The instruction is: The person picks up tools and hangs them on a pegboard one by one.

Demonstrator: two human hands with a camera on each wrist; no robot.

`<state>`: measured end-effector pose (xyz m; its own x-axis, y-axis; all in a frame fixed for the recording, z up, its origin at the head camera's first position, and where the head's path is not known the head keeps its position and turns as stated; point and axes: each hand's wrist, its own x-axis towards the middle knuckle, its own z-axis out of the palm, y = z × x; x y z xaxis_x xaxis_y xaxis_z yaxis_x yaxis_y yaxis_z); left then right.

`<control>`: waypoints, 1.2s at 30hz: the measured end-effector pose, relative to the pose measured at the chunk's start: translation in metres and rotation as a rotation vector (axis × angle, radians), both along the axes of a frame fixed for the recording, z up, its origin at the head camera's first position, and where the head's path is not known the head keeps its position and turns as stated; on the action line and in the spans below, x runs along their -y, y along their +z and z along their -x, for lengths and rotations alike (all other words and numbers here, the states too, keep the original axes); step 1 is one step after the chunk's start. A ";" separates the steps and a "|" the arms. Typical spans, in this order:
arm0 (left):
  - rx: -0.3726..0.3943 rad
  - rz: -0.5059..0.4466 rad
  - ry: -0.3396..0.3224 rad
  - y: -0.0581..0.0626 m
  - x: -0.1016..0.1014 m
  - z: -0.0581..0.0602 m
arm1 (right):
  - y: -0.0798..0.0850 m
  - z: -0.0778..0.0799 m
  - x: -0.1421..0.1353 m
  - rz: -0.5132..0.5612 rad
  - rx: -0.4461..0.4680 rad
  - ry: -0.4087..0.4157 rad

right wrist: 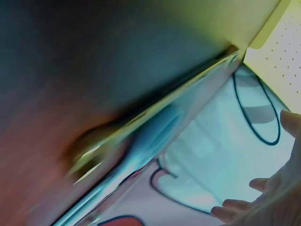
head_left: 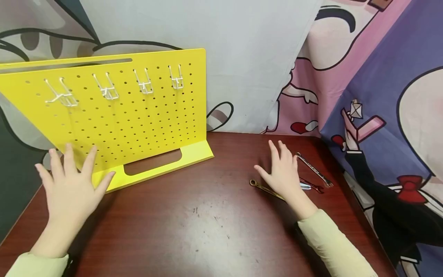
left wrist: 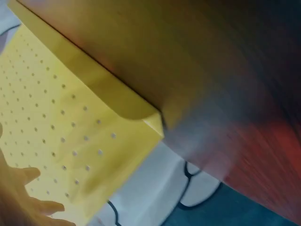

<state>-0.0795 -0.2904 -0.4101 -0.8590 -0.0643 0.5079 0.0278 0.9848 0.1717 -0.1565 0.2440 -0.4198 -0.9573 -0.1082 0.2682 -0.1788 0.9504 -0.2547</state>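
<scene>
My left hand (head_left: 70, 188), fingers spread, is in front of the lower left part of a yellow pegboard (head_left: 145, 134). It holds nothing; whether it touches the board I cannot tell. The left wrist view shows the board (left wrist: 56, 117) beside the fingertips (left wrist: 33, 174). My right hand (head_left: 285, 177) hovers with spread fingers among several wrenches and grips none. A gold wrench (head_left: 264, 187) lies partly under it. To its right are a silver wrench (head_left: 313, 169) and a red wrench (head_left: 315, 186). Between them and the hand, a shiny bluish piece (head_left: 304, 186) is mostly hidden.
White wire hooks (head_left: 177, 79) hang in a row along the upper pegboard. The pegboard's base (head_left: 195, 152) stands on a dark red-brown table (head_left: 207, 215). Behind the table hangs a printed cloth (head_left: 242, 69), and another printed cloth (head_left: 380, 96) runs along the right edge.
</scene>
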 end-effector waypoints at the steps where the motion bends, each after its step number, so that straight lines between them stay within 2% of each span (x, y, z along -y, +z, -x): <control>1: -0.014 -0.008 0.002 0.001 0.002 0.000 | 0.001 0.003 0.005 0.009 -0.008 0.010; 7: -0.066 -0.076 0.037 0.010 0.019 -0.003 | 0.005 0.022 0.034 0.116 -0.054 0.087; 9: -0.061 -0.104 0.064 0.012 0.024 -0.005 | 0.007 0.028 0.044 0.159 -0.047 0.104; 14: -0.146 -0.150 0.101 0.013 0.041 -0.004 | 0.012 0.046 0.067 0.267 -0.011 0.132; 16: -0.157 -0.206 0.121 0.011 0.047 -0.003 | 0.012 0.054 0.076 0.311 -0.004 0.146; 18: -0.132 -0.281 0.157 0.009 0.054 -0.002 | 0.013 0.061 0.085 0.363 -0.001 0.161; 21: -0.097 -0.444 0.202 0.006 0.062 0.001 | 0.012 0.070 0.097 0.440 0.012 0.174; 25: -0.064 -0.601 0.262 0.003 0.069 0.008 | 0.012 0.081 0.112 0.535 0.035 0.164; 31: 0.010 -0.708 0.319 0.001 0.066 0.017 | 0.014 0.096 0.133 0.653 0.064 0.155; 36: 0.096 -0.774 0.415 -0.006 0.067 0.028 | 0.013 0.109 0.150 0.745 0.085 0.176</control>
